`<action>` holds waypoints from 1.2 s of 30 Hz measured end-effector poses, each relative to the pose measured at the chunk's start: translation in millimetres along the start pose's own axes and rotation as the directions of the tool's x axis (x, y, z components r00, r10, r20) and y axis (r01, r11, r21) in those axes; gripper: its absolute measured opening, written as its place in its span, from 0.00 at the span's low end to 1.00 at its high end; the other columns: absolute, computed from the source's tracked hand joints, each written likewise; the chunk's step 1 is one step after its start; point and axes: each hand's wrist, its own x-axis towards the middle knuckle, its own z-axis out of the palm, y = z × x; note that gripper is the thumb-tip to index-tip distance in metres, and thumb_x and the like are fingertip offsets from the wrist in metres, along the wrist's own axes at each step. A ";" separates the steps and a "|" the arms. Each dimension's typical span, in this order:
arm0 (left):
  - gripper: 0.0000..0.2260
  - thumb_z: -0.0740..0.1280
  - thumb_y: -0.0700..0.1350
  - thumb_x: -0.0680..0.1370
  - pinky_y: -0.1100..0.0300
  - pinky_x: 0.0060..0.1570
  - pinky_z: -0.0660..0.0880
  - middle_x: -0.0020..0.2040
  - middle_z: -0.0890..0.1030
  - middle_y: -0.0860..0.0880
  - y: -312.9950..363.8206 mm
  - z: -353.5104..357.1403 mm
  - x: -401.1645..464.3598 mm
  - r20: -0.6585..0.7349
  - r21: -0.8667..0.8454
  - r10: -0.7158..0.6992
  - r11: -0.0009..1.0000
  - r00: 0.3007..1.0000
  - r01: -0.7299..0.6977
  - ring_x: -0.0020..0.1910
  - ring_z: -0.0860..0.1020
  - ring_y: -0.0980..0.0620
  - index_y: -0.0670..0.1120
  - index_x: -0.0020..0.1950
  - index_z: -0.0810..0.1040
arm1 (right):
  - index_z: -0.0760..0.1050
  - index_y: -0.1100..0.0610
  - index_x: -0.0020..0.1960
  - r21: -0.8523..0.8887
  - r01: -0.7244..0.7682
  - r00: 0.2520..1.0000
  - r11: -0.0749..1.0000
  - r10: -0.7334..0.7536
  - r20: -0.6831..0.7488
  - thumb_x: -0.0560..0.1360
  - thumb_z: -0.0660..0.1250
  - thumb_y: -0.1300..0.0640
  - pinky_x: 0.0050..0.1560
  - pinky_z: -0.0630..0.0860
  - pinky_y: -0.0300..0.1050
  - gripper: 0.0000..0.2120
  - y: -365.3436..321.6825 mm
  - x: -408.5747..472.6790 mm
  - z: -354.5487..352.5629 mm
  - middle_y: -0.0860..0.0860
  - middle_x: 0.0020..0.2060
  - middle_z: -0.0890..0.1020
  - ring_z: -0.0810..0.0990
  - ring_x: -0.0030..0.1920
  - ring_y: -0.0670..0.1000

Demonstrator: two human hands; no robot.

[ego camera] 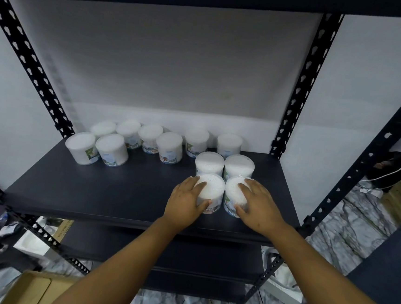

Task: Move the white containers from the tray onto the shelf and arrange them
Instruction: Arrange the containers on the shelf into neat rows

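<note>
While nine white labelled tubs [169, 148] already stand along the back of the dark shelf [109, 187], the left hand [185, 199] grips one tub [211, 192] and the right hand [258, 204] grips its neighbour [233, 193] at the front. No tray shows, so what remains is unclear.

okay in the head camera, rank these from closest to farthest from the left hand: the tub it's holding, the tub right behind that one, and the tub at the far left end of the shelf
1. The tub held by the left hand: front tub, under its fingers.
2. The tub behind it, touching it, toward the wall.
3. The far-left tub, at the shelf's left end.
</note>
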 end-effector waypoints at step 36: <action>0.26 0.63 0.57 0.79 0.53 0.74 0.53 0.77 0.60 0.47 -1.2 -2.9 0.5 0.035 -0.068 -0.016 0.997 0.999 0.018 0.76 0.55 0.49 0.48 0.74 0.65 | 0.61 0.55 0.74 -0.043 0.001 1.000 0.999 -0.001 0.011 0.76 0.63 0.45 0.73 0.52 0.47 0.30 -3.5 3.6 1.9 0.54 0.74 0.62 0.59 0.74 0.54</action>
